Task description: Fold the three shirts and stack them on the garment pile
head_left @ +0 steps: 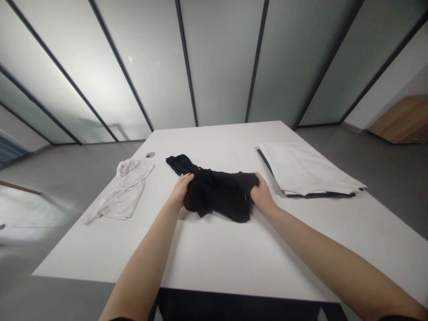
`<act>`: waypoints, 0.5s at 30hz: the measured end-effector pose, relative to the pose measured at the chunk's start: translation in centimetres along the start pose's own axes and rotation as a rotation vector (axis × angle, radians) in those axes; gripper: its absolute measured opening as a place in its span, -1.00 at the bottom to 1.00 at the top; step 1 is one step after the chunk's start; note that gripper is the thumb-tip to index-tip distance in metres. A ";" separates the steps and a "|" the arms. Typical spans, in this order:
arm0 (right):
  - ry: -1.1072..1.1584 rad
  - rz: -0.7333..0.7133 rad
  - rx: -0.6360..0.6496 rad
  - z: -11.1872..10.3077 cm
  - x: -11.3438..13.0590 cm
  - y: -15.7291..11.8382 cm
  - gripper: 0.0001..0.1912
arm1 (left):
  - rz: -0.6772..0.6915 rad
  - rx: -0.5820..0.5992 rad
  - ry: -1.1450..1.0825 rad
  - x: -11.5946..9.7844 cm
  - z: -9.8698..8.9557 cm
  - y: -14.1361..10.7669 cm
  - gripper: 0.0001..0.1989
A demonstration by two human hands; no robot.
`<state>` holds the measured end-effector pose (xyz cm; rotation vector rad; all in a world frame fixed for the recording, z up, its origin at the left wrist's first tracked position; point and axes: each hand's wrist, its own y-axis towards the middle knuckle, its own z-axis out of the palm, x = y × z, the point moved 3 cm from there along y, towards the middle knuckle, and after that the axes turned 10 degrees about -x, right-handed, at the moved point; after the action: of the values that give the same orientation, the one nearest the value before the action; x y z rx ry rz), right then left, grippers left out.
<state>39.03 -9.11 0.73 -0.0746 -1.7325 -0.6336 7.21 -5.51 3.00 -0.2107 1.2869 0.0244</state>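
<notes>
A bunched black garment [220, 194] is stretched between my hands over the middle of the white table [214, 263]. My left hand [181, 189] grips its left side, fingers closed on the cloth. At the upper right corner, my right hand [262, 192] is closed on the fabric, thumb on top. The lower edge hangs down close to the tabletop. Behind my left hand, more black cloth [180, 164] lies on the table; I cannot tell whether it is part of the same garment. The garment's exact kind does not show.
A crumpled white garment [125, 191] lies at the table's left. On the right, white cloth [304, 169] is laid flat over dark cloth [321, 195]. A round grommet [150, 155] sits near the left edge. Frosted glass panels [220, 62] stand behind the table.
</notes>
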 end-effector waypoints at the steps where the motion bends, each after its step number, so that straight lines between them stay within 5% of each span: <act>1: 0.038 0.041 -0.069 -0.4 -0.7 0.7 -0.73 | -0.006 -0.090 -0.083 -0.4 -0.8 0.5 -0.67; 6: 0.252 0.276 -0.276 -1.4 -3.2 2.9 -0.52 | -0.036 -0.214 -0.353 -2.6 -3.5 1.1 -0.71; 10: 0.312 0.344 -0.327 -1.6 -3.5 3.3 -0.55 | 0.021 -0.247 -0.475 -3.6 -5.0 0.9 -0.76; 15: 0.129 0.170 -0.234 -1.9 -2.0 2.7 -0.58 | 0.049 -0.252 -0.485 -3.5 -5.9 1.7 -0.72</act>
<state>42.22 -7.11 0.14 -0.3347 -1.5044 -0.6968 0.40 -4.53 4.59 -0.3651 0.8022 0.2652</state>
